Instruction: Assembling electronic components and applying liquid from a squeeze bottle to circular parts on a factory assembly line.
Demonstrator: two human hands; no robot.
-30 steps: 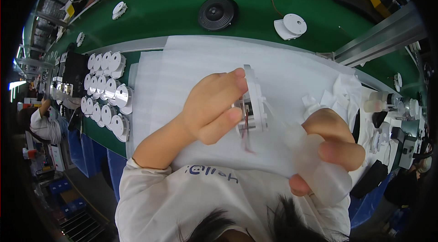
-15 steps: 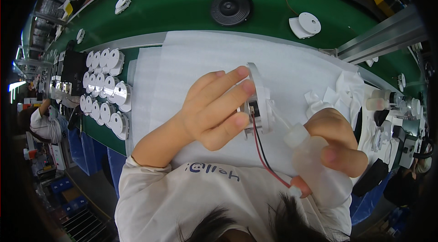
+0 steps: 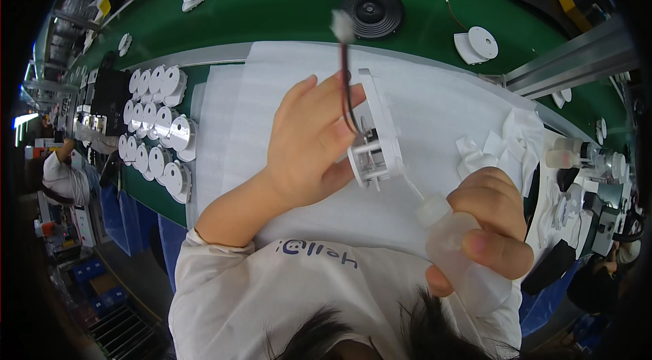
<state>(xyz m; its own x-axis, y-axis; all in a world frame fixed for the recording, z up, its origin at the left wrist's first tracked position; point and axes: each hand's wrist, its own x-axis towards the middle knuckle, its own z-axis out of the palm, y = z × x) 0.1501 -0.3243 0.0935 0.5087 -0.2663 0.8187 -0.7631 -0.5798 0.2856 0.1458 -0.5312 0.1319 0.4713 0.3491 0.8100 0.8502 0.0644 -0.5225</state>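
My left hand (image 3: 305, 146) is closed round the back of a white plastic housing (image 3: 386, 126), which stands on edge above the white sheet. A red and black wire pair (image 3: 346, 81) rises from its inner side to a blurred white connector (image 3: 342, 26). My right hand (image 3: 499, 214) grips a translucent squeeze bottle (image 3: 468, 261), tilted up to the left. The bottle's thin nozzle (image 3: 411, 185) reaches the lower edge of the housing; whether it touches cannot be made out.
White foam sheet (image 3: 238, 109) covers the bench. Rows of white round parts (image 3: 163, 119) stand at left. Beyond, a green belt (image 3: 272, 0) carries a black ribbed disc (image 3: 372, 12) and white housings (image 3: 477, 45). Crumpled white wipes (image 3: 519, 132) and small bottles (image 3: 564, 156) lie at right.
The wire pair has swung from hanging down near my right hand to pointing up. My left hand has turned the housing slightly. Items on the green belt have shifted right.
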